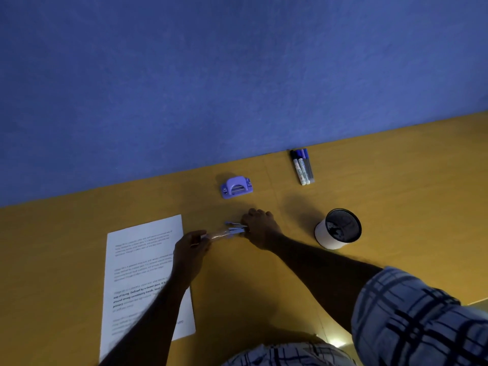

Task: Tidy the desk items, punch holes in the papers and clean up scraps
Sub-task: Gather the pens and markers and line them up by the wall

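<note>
Right hand: knuckles up, fingers curled down over the blue-capped ends of a small bunch of pens, gripping them against the counter. It sits nearer the person than the hole punch and a little to its right, apart from it.

Left hand: fingers curled round the other, clear end of the same pens, pinching the bunch. It is nearer the person than the hole punch and to its left.

Pens: lying roughly level between the two hands, just in front of the hole punch, not touching it. Count not readable; barrels blurred.

Paper: printed sheet, flat on the counter, left of the hole punch and nearer the person. The left forearm crosses its right edge.

Markers: three side by side, touching, right of the hole punch, their caps up against the blue wall.

Cup: white outside, dark inside, right of the hole punch and nearer the person, beside the right forearm.

Hole punch: purple, near the wall.

Checked sleeve on the right arm.
</note>
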Motion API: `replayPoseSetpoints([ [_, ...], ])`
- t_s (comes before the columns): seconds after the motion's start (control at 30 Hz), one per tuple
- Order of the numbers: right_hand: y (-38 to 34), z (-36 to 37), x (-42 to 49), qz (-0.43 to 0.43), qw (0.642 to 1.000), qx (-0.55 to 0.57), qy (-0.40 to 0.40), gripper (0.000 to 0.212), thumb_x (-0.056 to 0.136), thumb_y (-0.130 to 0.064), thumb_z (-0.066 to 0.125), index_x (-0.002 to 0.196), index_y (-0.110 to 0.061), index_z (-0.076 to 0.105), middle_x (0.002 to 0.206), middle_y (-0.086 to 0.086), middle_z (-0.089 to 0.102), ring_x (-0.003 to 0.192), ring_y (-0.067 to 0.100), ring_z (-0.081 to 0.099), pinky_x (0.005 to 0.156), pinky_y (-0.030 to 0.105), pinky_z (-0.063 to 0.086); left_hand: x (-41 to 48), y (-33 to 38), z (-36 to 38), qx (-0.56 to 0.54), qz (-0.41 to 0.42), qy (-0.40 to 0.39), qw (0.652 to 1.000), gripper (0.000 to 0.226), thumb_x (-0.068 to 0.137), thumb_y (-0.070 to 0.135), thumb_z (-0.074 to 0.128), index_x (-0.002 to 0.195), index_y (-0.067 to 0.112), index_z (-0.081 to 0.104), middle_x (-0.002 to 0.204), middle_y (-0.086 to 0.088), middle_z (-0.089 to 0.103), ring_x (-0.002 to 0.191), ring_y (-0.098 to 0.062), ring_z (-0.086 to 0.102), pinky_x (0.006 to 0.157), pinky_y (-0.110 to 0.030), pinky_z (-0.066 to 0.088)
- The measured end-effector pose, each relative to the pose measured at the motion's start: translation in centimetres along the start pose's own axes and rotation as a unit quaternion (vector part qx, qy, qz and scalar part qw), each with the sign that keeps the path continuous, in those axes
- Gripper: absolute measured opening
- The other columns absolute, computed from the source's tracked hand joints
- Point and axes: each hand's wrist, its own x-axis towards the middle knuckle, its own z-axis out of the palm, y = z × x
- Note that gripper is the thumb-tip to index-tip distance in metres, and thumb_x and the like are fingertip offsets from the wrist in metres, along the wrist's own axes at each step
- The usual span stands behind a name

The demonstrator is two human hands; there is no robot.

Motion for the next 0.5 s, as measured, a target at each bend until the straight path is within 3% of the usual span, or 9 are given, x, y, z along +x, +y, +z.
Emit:
replayPoseSetpoints([
  [0.13,1.6,-1.0,-0.4,0.038,0.998,0.046,0.031,0.035,0.090,-0.037,0.061,0.116,-0.015,0.058,0.120,0.009,0.055,0.111,0.028,0.054,0.094,0.044,0.043,0.6,1.2,1.4,-0.060,-0.006,-0.013,0.998,0.016,0.092,0.018,0.064,0.102,0.008,0.070,0.085,-0.016,0.071,0.080,-0.026,0.066,0.075,-0.040,0.055],
  [0.27,4.2,-2.9,-0.5,0.084,0.990,0.079,0.075,0.035,0.089,-0.039,0.062,0.113,-0.013,0.061,0.115,0.010,0.058,0.103,0.028,0.058,0.083,0.039,0.045,1.5,2.7,4.1,-0.118,-0.016,-0.031,0.992,0.021,0.091,0.013,0.063,0.106,-0.001,0.067,0.090,-0.020,0.070,0.077,-0.022,0.066,0.067,-0.025,0.056],
  [0.4,8.1,-5.4,-0.5,0.142,0.976,0.117,0.117,0.035,0.088,-0.039,0.065,0.106,-0.010,0.064,0.108,0.011,0.061,0.095,0.028,0.060,0.073,0.035,0.046,2.3,4.4,7.1,-0.172,-0.020,-0.032,0.984,0.010,0.089,0.011,0.065,0.098,0.007,0.068,0.085,-0.013,0.070,0.074,-0.020,0.066,0.072,-0.035,0.056],
  [0.5,11.2,-7.2,-0.6,0.194,0.959,0.144,0.146,0.033,0.086,-0.041,0.068,0.100,-0.011,0.066,0.103,0.009,0.065,0.090,0.026,0.063,0.073,0.036,0.051,3.0,5.5,9.5,-0.178,-0.019,-0.026,0.984,0.020,0.088,0.010,0.067,0.104,-0.003,0.067,0.084,-0.014,0.069,0.070,-0.019,0.064,0.068,-0.031,0.057],
])
